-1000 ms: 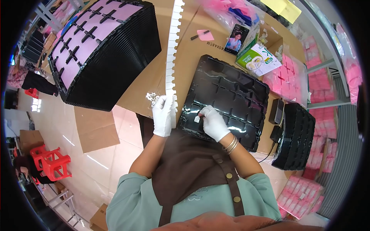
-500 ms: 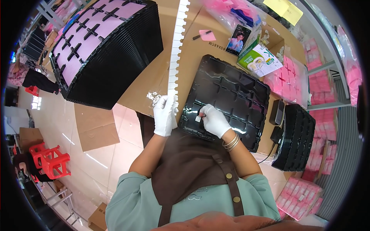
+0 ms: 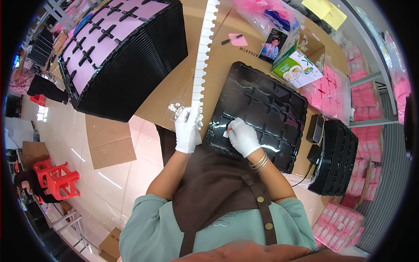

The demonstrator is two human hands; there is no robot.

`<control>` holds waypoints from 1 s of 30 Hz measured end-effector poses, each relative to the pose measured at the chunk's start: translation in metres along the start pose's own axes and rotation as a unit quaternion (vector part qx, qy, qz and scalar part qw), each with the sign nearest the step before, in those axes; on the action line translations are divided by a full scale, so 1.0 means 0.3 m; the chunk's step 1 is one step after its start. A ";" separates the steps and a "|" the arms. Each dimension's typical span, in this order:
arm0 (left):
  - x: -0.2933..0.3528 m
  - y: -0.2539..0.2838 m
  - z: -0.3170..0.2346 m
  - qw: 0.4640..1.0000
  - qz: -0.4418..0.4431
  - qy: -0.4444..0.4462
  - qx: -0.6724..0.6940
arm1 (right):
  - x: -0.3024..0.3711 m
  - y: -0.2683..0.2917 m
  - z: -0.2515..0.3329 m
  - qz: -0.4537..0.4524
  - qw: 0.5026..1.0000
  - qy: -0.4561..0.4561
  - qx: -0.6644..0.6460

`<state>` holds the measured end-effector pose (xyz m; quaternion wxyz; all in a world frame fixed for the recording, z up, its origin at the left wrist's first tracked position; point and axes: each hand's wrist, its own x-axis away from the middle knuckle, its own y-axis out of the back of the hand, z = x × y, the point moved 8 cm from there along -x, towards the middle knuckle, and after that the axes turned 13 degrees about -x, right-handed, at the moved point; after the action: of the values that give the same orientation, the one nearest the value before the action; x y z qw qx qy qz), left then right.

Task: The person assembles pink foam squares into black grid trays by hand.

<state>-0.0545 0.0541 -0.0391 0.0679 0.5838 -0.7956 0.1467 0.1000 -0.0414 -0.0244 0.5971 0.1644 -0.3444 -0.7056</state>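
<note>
My left hand, in a white glove, is closed around the lower part of a long white strip with a notched edge, which stretches away from me across the cardboard-covered table. Under my right hand, also gloved, lies a black plastic tray with rows of square compartments. The right fingers pinch a small white piece at the near-left compartment; whether it touches the tray floor I cannot tell. Small white scraps lie just left of my left hand.
A tall stack of black trays holding pink sheets stands at the left. Behind the tray, a phone leans on a green-white box. Further right are a black adapter and more black trays. Red stools stand on the floor.
The view has shifted slightly, and both hands keep nearly the same place on the strip and over the tray. At the far left, another person has come further into view.
</note>
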 end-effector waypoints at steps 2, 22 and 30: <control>-0.006 0.002 -0.002 1.000 -0.005 -0.003 -0.001 | 0.006 0.001 -0.016 -0.008 1.000 0.012 0.018; 0.090 -0.077 -0.130 0.848 -0.029 -0.322 -0.421 | -0.022 1.354 -0.466 -0.530 0.835 0.080 0.121; 0.069 -0.161 0.052 0.775 0.058 -0.243 -0.580 | -0.015 1.026 -1.073 -0.320 0.920 -0.202 0.102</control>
<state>-0.0141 0.0171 -0.0408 0.1890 0.4029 -0.7523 -0.4857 0.5326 -0.1456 -0.0434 0.2377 0.1802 -0.4568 -0.8381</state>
